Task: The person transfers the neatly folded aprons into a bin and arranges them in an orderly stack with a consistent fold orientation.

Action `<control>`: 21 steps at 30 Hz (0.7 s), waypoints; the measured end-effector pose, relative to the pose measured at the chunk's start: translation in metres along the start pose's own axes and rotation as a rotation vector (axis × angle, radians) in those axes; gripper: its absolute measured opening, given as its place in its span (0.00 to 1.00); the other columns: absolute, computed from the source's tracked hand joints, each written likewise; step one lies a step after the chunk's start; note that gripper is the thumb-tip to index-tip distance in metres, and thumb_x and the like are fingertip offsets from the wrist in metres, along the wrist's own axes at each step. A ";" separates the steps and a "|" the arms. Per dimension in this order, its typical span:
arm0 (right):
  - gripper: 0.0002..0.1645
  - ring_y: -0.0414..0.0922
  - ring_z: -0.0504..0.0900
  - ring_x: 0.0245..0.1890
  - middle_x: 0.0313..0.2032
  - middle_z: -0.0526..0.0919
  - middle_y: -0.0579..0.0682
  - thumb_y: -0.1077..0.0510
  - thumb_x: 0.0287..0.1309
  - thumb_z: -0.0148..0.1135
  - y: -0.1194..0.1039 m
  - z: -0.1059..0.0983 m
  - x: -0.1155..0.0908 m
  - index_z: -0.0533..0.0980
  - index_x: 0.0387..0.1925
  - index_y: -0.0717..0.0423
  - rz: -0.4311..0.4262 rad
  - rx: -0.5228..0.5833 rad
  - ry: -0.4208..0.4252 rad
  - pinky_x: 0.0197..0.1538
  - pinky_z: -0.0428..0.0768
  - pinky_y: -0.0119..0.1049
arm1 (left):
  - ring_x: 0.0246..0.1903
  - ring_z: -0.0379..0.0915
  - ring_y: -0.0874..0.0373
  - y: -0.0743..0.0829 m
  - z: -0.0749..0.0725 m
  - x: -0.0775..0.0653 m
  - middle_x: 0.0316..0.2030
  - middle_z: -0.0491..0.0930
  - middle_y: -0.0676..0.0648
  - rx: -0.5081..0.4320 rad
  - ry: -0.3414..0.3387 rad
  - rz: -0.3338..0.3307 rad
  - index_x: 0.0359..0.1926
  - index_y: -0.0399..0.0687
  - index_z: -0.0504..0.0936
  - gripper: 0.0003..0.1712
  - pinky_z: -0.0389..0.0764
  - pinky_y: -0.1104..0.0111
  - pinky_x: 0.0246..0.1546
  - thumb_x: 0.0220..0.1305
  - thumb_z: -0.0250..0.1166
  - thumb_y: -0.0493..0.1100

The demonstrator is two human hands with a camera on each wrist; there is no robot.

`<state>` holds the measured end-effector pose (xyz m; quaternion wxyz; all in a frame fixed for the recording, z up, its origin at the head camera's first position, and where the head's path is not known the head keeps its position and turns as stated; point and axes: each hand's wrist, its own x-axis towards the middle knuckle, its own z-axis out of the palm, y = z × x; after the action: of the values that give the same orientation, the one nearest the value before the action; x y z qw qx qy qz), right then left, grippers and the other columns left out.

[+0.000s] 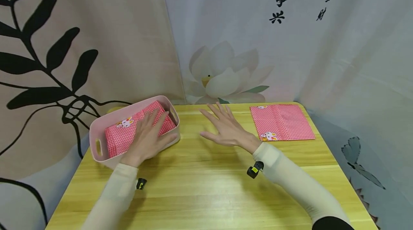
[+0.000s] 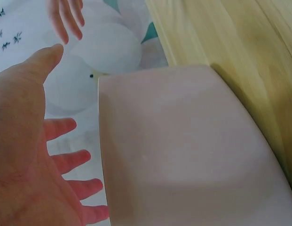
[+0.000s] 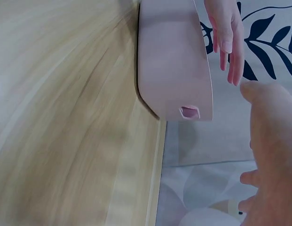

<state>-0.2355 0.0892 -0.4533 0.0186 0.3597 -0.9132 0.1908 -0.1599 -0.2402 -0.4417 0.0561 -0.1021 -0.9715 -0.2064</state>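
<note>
A pink plastic basket (image 1: 129,115) with handle holes stands at the left of the table, holding a folded pink-and-white checked cloth (image 1: 120,138) with a cartoon rabbit print. Over it, in the head view, is my left hand (image 1: 146,138), fingers spread and straight, nothing gripped. The left wrist view shows that hand above the rim of the basket (image 2: 183,136). My right hand (image 1: 227,126) hovers over the middle of the table with its fingers spread, holding nothing. Right of it lies a second folded checked cloth (image 1: 284,122), also with rabbit prints.
The wooden table (image 1: 206,187) ends at a far edge behind the basket and cloth. A curtain (image 1: 222,25) with a lotus, dark leaves and black characters hangs directly behind it. Both wrists carry small black devices (image 1: 255,169).
</note>
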 end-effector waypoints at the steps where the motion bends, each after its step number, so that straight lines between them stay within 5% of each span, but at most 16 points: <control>1: 0.54 0.64 0.39 0.94 0.93 0.48 0.54 0.21 0.79 0.52 0.002 -0.001 -0.003 0.51 0.93 0.33 0.006 0.003 0.002 0.92 0.40 0.73 | 0.91 0.35 0.24 0.001 0.002 0.001 0.91 0.47 0.31 0.003 -0.001 0.004 0.92 0.53 0.58 0.55 0.37 0.22 0.87 0.77 0.69 0.69; 12: 0.54 0.63 0.38 0.94 0.94 0.46 0.51 0.23 0.78 0.56 0.020 -0.005 -0.033 0.52 0.93 0.33 0.072 0.013 0.016 0.92 0.38 0.73 | 0.88 0.48 0.22 0.024 0.020 0.019 0.90 0.54 0.32 0.065 0.020 0.109 0.89 0.49 0.63 0.55 0.50 0.20 0.84 0.74 0.71 0.69; 21: 0.54 0.67 0.40 0.93 0.94 0.46 0.53 0.23 0.78 0.56 0.039 -0.005 -0.059 0.50 0.93 0.33 0.140 0.003 0.025 0.92 0.35 0.73 | 0.91 0.40 0.25 0.047 0.030 0.030 0.91 0.52 0.32 0.050 -0.030 0.151 0.91 0.53 0.60 0.56 0.45 0.25 0.88 0.75 0.68 0.73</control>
<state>-0.2185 0.1549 -0.4721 0.0163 0.2926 -0.9355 0.1974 -0.1806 -0.1801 -0.4463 0.0595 -0.1766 -0.9666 -0.1757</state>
